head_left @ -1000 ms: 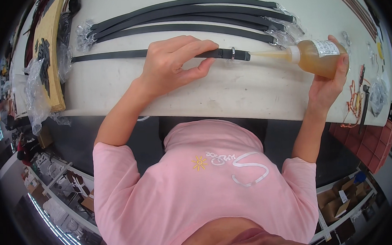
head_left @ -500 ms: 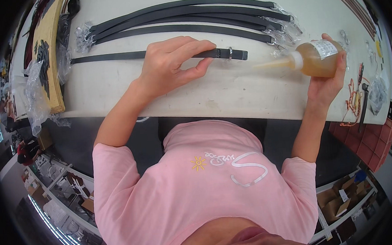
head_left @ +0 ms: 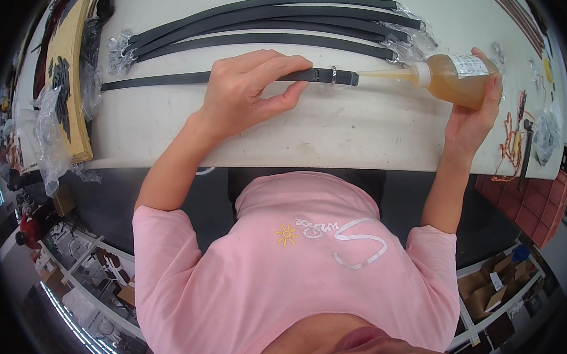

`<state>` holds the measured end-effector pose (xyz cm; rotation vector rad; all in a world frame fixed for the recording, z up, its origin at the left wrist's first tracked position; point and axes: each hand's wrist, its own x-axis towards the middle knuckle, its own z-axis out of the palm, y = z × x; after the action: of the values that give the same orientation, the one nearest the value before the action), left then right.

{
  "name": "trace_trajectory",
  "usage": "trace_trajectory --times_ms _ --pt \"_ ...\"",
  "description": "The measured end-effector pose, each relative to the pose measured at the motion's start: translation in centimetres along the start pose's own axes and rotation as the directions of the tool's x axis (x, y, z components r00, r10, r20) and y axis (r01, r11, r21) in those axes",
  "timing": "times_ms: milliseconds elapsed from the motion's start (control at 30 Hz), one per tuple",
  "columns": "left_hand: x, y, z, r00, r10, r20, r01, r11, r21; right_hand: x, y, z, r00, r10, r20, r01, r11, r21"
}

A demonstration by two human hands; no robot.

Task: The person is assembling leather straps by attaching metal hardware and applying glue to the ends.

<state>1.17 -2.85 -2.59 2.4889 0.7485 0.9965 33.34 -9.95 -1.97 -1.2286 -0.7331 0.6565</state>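
Between the thumb and fingers of my left hand point(head_left: 250, 89) is pinched a dark grey strap point(head_left: 157, 82), its long end trailing left over the table. Past the fingertips, a metal ring point(head_left: 334, 75) circles the strap close to its right end. My right hand point(head_left: 473, 125) is wrapped round a clear squeeze bottle point(head_left: 451, 81) of amber liquid, tipped on its side with a pale label. Its long narrow nozzle point(head_left: 384, 75) points left, the tip at the strap's end. I cannot tell whether any liquid is coming out.
Several similar straps point(head_left: 268, 14) with plastic-wrapped ends lie across the far side of the white table point(head_left: 281, 135). A yellowish board point(head_left: 79, 123) with dark pieces and plastic film stands at left. Orange cord point(head_left: 508, 152), a dark tool point(head_left: 525, 155) and a plastic bag point(head_left: 547, 137) lie at right.
The bottle has moved left and become more level, bringing its nozzle tip from a gap to the strap's end. My left hand and the strap have hardly moved.
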Motion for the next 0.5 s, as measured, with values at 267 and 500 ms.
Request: trace_trajectory --times_ms 267,500 --pt "0.01 0.07 -0.01 1.000 -0.001 0.000 0.001 1.000 -0.002 0.05 0.08 -0.27 1.000 -0.004 0.011 0.004 1.000 0.001" --pt "0.01 0.09 0.04 1.000 0.000 -0.006 0.000 1.000 -0.003 0.05 -0.18 -0.17 0.999 0.028 0.044 -0.026 0.998 -0.053"
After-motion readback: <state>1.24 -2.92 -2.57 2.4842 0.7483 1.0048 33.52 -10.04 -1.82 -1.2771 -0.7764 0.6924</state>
